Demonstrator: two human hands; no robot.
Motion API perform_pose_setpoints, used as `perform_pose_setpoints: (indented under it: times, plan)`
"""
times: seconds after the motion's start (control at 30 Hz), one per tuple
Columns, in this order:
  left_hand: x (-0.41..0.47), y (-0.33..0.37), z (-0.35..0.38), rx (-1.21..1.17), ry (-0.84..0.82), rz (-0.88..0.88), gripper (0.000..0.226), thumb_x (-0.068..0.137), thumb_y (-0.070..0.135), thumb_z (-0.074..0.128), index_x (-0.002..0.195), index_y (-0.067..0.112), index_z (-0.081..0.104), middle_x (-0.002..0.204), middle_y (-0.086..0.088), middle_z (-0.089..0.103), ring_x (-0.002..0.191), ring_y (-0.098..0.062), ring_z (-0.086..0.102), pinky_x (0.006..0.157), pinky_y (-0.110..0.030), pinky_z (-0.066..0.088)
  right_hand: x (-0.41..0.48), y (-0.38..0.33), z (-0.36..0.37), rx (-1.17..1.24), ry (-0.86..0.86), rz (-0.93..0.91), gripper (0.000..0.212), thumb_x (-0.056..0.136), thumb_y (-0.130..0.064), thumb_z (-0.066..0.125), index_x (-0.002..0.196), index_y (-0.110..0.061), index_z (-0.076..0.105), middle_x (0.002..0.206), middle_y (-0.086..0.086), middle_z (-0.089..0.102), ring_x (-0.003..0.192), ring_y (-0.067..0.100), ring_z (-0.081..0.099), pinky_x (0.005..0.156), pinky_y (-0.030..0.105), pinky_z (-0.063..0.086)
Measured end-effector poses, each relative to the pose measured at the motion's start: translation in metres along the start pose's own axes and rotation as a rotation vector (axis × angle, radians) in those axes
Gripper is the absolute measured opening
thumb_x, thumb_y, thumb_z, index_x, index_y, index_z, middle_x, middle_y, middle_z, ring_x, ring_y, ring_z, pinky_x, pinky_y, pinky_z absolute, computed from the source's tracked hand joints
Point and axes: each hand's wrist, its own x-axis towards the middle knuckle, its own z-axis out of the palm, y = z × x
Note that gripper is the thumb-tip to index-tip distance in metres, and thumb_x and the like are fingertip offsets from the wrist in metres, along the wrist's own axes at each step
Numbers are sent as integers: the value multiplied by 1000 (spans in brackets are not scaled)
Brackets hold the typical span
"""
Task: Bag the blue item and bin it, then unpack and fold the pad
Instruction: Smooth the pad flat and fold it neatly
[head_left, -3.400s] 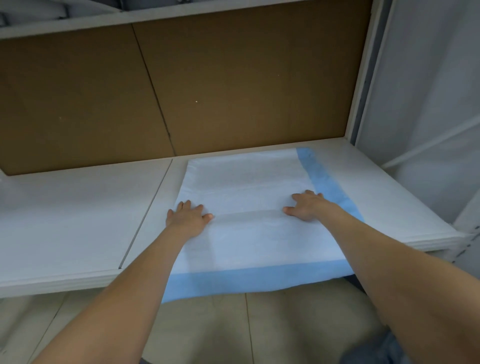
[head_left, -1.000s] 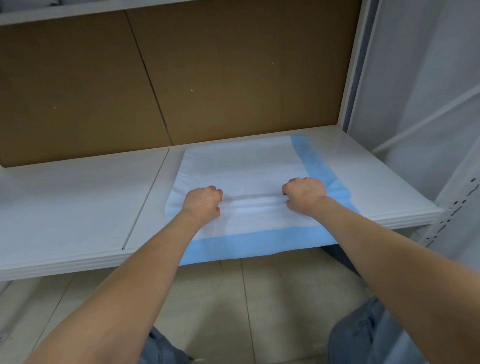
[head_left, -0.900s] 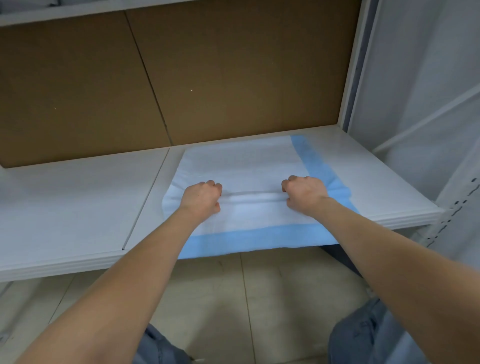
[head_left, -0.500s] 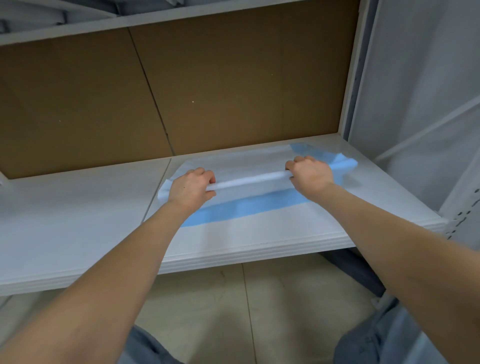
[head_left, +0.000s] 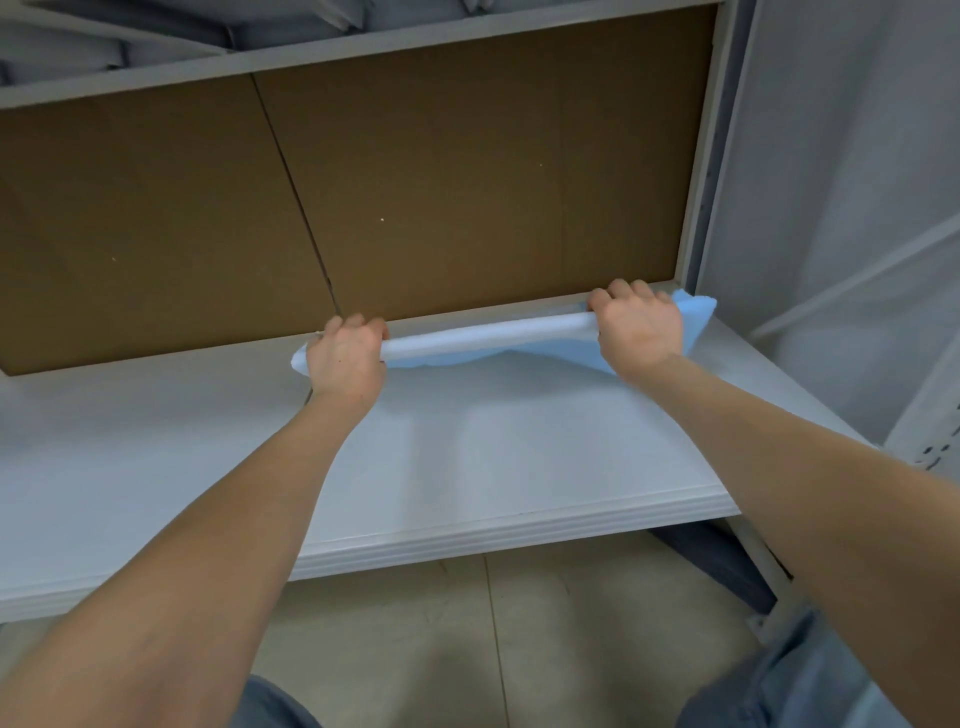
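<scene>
The pad sits gathered in a narrow strip along the back edge of the shelf, toward its right back corner. Our left hand and right hand each curl round one end; we should lay both ends down level, edges matched.

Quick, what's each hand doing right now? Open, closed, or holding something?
Left hand: closed, gripping the left end of the rolled-up pad.
Right hand: closed, gripping the pad's right end.
</scene>
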Motion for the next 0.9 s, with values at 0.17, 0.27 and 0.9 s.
perform_pose_setpoints:
  times: [0.17, 0.27, 0.9]
  plan:
    - [-15, 1, 14, 41, -69, 23, 28, 83, -2, 55, 104, 16, 59, 104, -5, 61, 104, -27, 52, 69, -34, 37, -14, -4, 12, -56, -102, -18, 41, 84, 0, 55, 122, -16, 51, 117, 7, 56, 112, 28, 53, 75, 31, 36]
    - [-34, -2, 26, 120, -116, 80, 28, 84, -2, 53, 106, 15, 57, 101, -5, 61, 100, -26, 55, 68, -33, 41, -29, -6, 22, -106, -187, -44, 40, 86, -1, 54, 123, -15, 49, 117, 7, 56, 111, 27, 54, 73, 31, 36]
    - [-69, -1, 34, 118, -707, 193, 35, 84, 18, 57, 118, 23, 48, 113, 1, 53, 96, -18, 54, 74, -28, 44, -67, -10, 36, -109, -728, -26, 44, 85, -12, 53, 127, -16, 44, 111, 6, 47, 101, 24, 49, 75, 31, 39]
